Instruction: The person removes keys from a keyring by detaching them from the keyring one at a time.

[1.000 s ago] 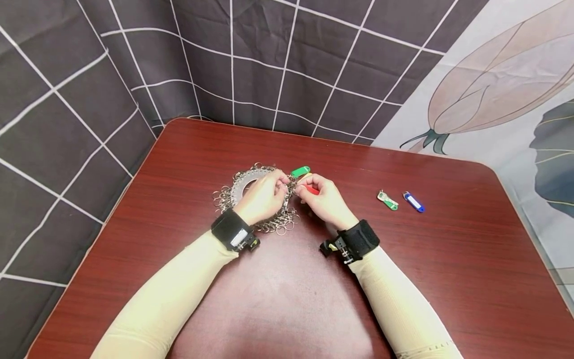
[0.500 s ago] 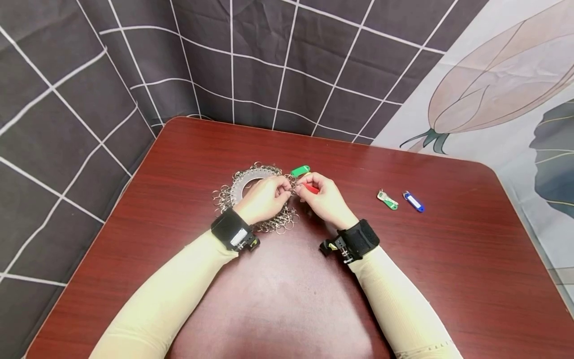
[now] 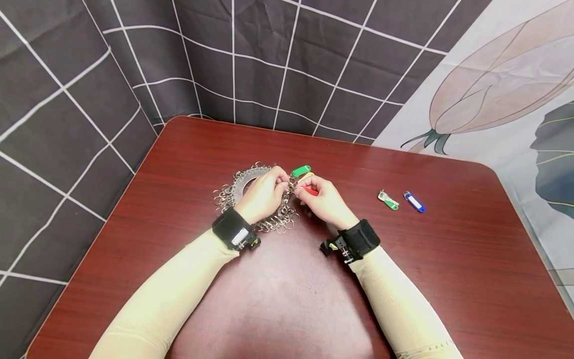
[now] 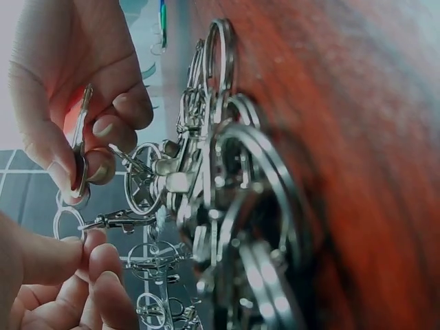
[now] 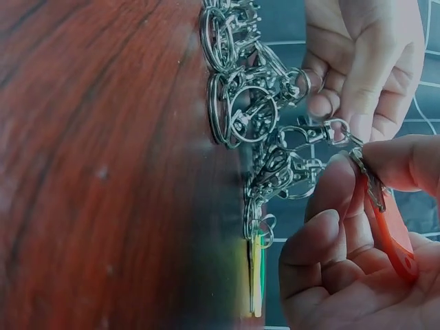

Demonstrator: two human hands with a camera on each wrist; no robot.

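1. the left hand (image 3: 262, 195) pinches a small silver ring on the shiny heap of metal key rings (image 3: 226, 194) on the dark red wooden table (image 3: 448, 259).
2. the right hand (image 3: 325, 202) pinches a flat red plastic key tag (image 5: 392, 234) just beside the heap.

Heap of shiny silver metal split rings and swivel clasps (image 3: 251, 199), polished and reflective, on a glossy dark red wood-grain table (image 3: 448, 259). Smooth red plastic key tag (image 5: 392, 234), slightly translucent, with a small metal loop. Matt, creased dark grey cloth backdrop with white grid lines (image 3: 269, 65) behind.
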